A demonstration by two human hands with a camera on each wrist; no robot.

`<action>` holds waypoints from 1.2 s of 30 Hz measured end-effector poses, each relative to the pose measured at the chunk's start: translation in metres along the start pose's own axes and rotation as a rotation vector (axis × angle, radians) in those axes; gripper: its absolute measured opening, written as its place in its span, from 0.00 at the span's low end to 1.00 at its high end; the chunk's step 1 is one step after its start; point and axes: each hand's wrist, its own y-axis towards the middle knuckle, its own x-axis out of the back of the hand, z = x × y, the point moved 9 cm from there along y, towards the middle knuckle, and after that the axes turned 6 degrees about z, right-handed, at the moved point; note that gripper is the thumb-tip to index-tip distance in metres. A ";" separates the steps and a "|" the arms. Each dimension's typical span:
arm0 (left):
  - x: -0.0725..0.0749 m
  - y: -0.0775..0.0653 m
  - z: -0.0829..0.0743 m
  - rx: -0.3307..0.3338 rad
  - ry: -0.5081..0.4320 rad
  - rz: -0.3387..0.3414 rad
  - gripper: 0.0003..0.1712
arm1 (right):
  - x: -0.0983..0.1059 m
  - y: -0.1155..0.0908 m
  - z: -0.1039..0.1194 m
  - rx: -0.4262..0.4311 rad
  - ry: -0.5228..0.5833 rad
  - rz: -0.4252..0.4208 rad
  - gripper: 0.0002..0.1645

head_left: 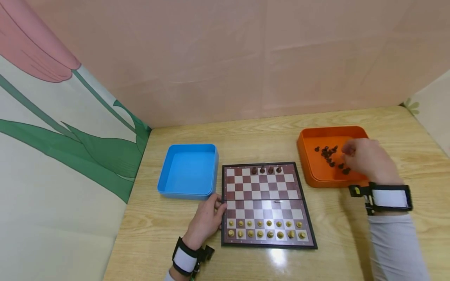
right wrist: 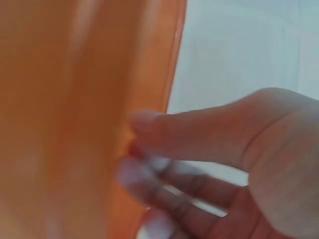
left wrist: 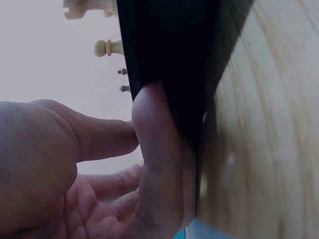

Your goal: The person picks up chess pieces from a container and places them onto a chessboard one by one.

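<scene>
A folding chessboard (head_left: 261,205) lies open flat on the table. Gold chess pieces (head_left: 270,234) fill its two near rows, and several dark chess pieces (head_left: 262,170) stand along the far row. My left hand (head_left: 205,220) grips the board's left edge, with the thumb at the top and fingers against the side (left wrist: 157,134). Over the right part of an orange tray (head_left: 316,182) is my right hand (head_left: 367,158), thumb and fingertips close together. Blur hides whether a piece is between them. Loose dark chess pieces (head_left: 327,153) lie scattered in that tray.
A blue tray (head_left: 188,194) stands left of the board, just beyond my left hand. The wooden table (head_left: 260,136) meets a pinkish cloth backdrop (head_left: 225,70) at the back. A floral cloth (head_left: 88,148) hangs along the left side.
</scene>
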 end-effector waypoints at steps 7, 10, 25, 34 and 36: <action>0.001 0.000 0.000 0.011 -0.022 0.000 0.12 | -0.004 -0.007 -0.011 -0.111 -0.025 0.198 0.16; 0.002 0.000 0.000 0.017 -0.023 0.000 0.12 | -0.008 -0.007 -0.014 -0.136 -0.026 0.249 0.15; 0.002 0.002 -0.001 0.006 -0.014 0.005 0.13 | -0.012 -0.005 -0.019 -0.178 -0.056 0.274 0.13; 0.001 0.001 0.001 0.019 -0.046 0.014 0.13 | -0.007 -0.011 -0.014 -0.185 -0.067 0.221 0.14; 0.000 0.001 0.001 0.020 -0.045 0.019 0.13 | -0.005 -0.014 -0.012 -0.196 -0.059 0.210 0.16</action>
